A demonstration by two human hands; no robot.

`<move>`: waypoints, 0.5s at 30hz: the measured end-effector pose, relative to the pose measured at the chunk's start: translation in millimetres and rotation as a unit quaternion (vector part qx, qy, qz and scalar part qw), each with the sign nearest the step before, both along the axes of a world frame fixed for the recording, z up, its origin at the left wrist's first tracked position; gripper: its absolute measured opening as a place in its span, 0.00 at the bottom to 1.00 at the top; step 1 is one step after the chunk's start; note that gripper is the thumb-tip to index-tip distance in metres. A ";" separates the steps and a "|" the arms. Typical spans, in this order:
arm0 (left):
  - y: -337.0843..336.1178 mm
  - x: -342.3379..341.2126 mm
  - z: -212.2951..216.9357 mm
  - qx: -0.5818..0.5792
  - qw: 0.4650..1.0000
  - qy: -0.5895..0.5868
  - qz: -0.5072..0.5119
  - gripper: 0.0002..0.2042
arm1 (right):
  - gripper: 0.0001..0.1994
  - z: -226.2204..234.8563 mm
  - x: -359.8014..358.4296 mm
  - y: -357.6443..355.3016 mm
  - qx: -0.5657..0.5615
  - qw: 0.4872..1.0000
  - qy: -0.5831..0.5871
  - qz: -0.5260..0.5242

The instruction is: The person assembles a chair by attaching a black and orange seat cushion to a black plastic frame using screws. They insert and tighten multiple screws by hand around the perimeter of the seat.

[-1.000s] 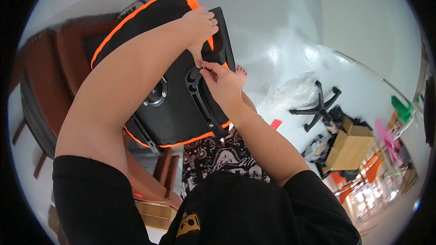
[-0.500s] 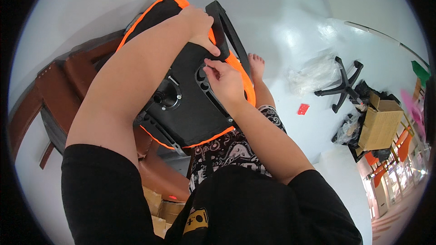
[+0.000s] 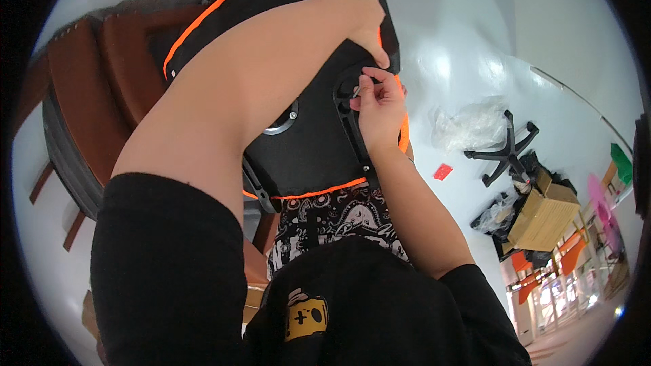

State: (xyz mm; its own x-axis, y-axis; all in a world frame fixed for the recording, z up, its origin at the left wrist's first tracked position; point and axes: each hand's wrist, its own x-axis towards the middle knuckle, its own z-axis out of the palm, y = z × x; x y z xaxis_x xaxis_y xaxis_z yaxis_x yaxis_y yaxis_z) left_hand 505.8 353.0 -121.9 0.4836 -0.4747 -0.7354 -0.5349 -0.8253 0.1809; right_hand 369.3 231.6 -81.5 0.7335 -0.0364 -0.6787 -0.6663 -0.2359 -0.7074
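- Currently, the orange-trimmed black seat (image 3: 312, 163) is lying across the lap, toward 12 o'clock.
- Near 12:30, the left hand (image 3: 366, 20) is covering its corner by the black armrest (image 3: 388, 37); its fingertips are hiding, so I cannot tell its grip.
- Near 1 o'clock, the right hand (image 3: 381, 105) is pinching a small metal piece (image 3: 356, 92) over the black bracket (image 3: 348, 120).
- The left forearm (image 3: 271, 61) is partly blocking the round metal plate (image 3: 287, 122).
- Clear plastic (image 3: 470, 124) is lying toward 2:30, the five-legged base (image 3: 503, 156) resting at 3.

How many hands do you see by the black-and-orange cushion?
2. The left hand is at the cushion's upper right edge; the right hand is just below it, pinching a small shiny piece. None seem hidden.
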 end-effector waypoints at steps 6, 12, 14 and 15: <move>-7.3 2.6 -4.3 -0.014 0.992 0.002 0.123 0.47 | 0.12 -11.6 0.7 -16.2 0.004 0.995 -0.059 0.075; -2.8 6.8 5.7 -0.031 0.994 0.056 0.090 0.49 | 0.18 -5.4 12.1 -27.1 -0.071 0.964 -0.135 0.218; -3.6 5.0 5.6 -0.031 0.995 0.033 0.087 0.49 | 0.19 -0.2 16.4 -26.6 -0.094 0.953 -0.154 0.244; -2.5 2.0 5.4 -0.029 0.996 0.022 0.087 0.49 | 0.19 1.7 17.0 -25.9 -0.102 0.947 -0.164 0.258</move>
State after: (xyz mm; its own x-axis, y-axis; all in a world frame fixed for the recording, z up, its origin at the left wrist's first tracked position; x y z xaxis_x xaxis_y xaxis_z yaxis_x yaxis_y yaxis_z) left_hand 507.8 350.5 -116.6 0.5296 -0.4280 -0.7324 -0.3747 -0.8926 0.2506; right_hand 386.3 205.7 -79.8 0.8594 0.2781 -0.4290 -0.1778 -0.6242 -0.7608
